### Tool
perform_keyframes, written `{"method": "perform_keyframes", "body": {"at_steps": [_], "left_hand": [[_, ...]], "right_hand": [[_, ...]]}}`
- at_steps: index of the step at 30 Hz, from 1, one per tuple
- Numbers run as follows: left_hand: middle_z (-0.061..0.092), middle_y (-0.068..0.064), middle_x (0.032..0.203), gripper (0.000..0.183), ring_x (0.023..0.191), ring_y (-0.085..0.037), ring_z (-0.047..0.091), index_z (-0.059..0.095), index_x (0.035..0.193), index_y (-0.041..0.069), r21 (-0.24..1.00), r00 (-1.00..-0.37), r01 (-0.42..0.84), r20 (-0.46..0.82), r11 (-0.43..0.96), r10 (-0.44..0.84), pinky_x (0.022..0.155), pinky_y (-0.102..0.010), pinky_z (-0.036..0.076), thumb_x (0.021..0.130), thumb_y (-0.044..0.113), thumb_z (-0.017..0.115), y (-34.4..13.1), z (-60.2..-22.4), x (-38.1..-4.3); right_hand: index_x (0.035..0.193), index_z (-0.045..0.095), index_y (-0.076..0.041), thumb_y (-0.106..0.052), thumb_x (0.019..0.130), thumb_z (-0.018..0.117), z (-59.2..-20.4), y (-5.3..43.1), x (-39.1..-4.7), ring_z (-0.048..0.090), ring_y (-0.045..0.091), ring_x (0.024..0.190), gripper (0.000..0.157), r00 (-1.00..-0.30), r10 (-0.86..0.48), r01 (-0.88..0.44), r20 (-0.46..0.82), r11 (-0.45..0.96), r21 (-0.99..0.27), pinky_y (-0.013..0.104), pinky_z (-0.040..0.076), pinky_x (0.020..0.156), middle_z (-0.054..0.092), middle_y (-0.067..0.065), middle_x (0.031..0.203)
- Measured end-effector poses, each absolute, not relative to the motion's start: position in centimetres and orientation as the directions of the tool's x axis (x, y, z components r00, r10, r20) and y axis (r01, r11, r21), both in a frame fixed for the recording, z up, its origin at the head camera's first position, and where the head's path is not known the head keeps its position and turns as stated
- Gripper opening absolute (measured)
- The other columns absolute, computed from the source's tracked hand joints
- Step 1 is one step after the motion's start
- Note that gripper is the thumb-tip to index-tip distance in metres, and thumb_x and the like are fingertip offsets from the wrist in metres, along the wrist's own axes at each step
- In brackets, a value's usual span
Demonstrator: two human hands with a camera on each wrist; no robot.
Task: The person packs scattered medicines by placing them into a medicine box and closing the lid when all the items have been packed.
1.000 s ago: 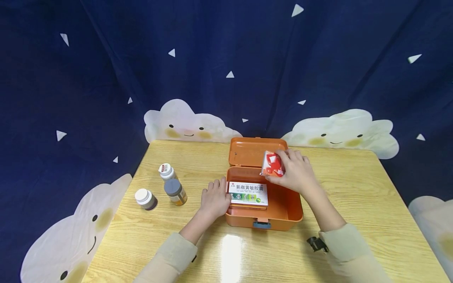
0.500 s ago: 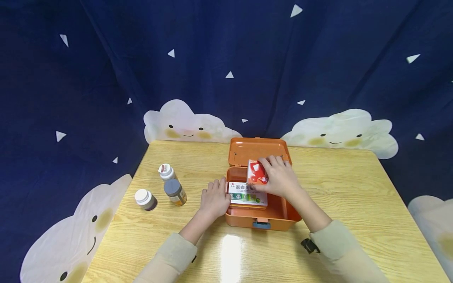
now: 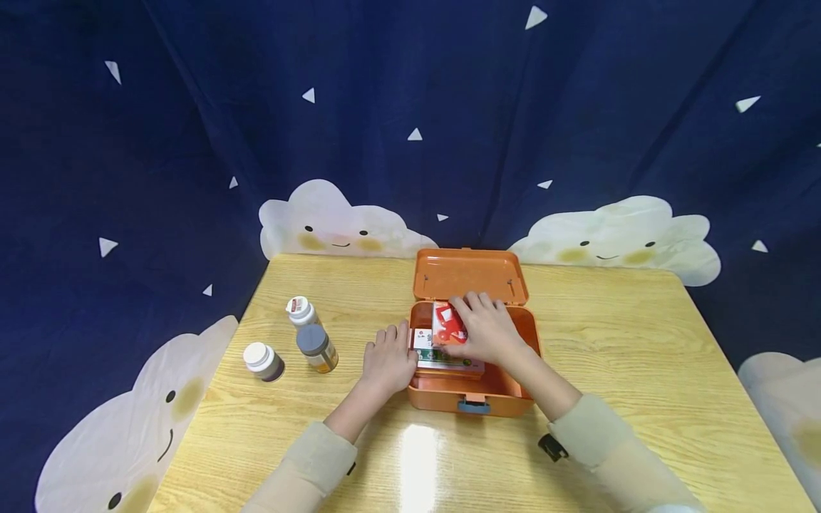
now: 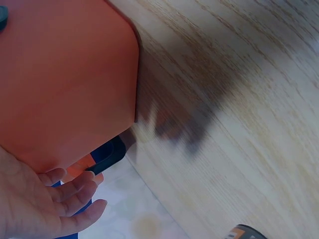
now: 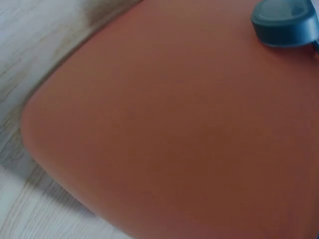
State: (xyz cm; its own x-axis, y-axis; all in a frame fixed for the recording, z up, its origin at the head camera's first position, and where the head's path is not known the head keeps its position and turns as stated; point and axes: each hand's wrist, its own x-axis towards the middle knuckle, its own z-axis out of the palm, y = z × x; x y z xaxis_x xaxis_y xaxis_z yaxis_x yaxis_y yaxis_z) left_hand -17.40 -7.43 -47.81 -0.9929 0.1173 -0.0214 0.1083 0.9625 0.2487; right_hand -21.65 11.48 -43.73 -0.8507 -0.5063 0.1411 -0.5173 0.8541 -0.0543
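An orange lidded storage box (image 3: 513, 406) stands on the table with its lid (image 3: 468, 274) tipped back. My right hand (image 3: 490, 331) grips a red and white medicine box (image 3: 449, 324) between thumb and fingers. It overlaps the white and green medicine box (image 3: 423, 342) lying in the left half of the storage box. My left hand (image 3: 388, 360) rests at the left rim; in the left wrist view, its fingers (image 4: 75, 191) extend loosely beside the outer wall. The right wrist view shows only the orange wall (image 5: 164, 124) and a dark latch (image 5: 284, 22); that hand is hidden there.
To the left on the wooden table (image 3: 641, 342) stand a white-capped bottle (image 3: 264, 361), a grey-capped bottle (image 3: 317, 349) and a white bottle with a labelled cap (image 3: 301, 311). A dark blue curtain (image 3: 359, 92) hangs behind the table.
My right hand has carried the red and white medicine box leftward and down, from over the storage box's right half to over its left half. My left hand has stayed at the rim.
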Motion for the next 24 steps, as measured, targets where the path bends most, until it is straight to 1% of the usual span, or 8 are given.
{"method": "perform_keyframes", "body": {"at_steps": [4,12,18,24], "left_hand": [[0.049,-0.014,0.111,0.052,0.102,-0.030,0.046,0.036,0.132,0.005,0.255,-0.993,0.106,-0.023,0.961,0.116,0.077,-0.045,0.040,0.087,0.027,0.048,-7.4,-47.7,-17.4],[0.049,-0.014,0.113,0.053,0.104,-0.030,0.046,0.035,0.133,0.005,0.261,-0.993,0.105,-0.029,0.960,0.116,0.078,-0.045,0.040,0.087,0.027,0.047,-7.4,-47.7,-17.3],[0.049,-0.014,0.113,0.052,0.104,-0.030,0.046,0.035,0.133,0.005,0.257,-0.993,0.107,-0.027,0.961,0.117,0.078,-0.045,0.041,0.087,0.027,0.047,-7.4,-47.7,-17.3],[0.048,-0.014,0.114,0.053,0.104,-0.030,0.045,0.035,0.134,0.005,0.251,-0.992,0.110,-0.031,0.962,0.122,0.078,-0.045,0.040,0.087,0.027,0.047,-7.4,-47.7,-17.4]], "right_hand": [[0.128,0.049,-0.010,-0.064,0.062,0.068,-44.2,11.0,-21.6,0.044,0.033,0.105,0.088,-0.850,-0.513,-0.522,0.123,0.851,-0.060,0.055,0.038,0.087,0.051,0.015,0.116],[0.127,0.049,-0.011,-0.066,0.062,0.066,-45.6,10.3,-21.7,0.045,0.034,0.107,0.087,-0.844,-0.528,-0.533,0.091,0.846,-0.027,0.052,0.039,0.085,0.050,0.016,0.117],[0.127,0.049,-0.010,-0.064,0.063,0.068,-46.2,9.6,-21.6,0.045,0.033,0.108,0.086,-0.850,-0.524,-0.525,0.057,0.851,-0.022,0.053,0.040,0.084,0.050,0.017,0.119],[0.126,0.050,-0.009,-0.065,0.063,0.067,-47.0,9.2,-21.7,0.046,0.032,0.102,0.085,-0.846,-0.532,-0.532,0.038,0.847,0.017,0.049,0.043,0.078,0.051,0.015,0.114]]}}
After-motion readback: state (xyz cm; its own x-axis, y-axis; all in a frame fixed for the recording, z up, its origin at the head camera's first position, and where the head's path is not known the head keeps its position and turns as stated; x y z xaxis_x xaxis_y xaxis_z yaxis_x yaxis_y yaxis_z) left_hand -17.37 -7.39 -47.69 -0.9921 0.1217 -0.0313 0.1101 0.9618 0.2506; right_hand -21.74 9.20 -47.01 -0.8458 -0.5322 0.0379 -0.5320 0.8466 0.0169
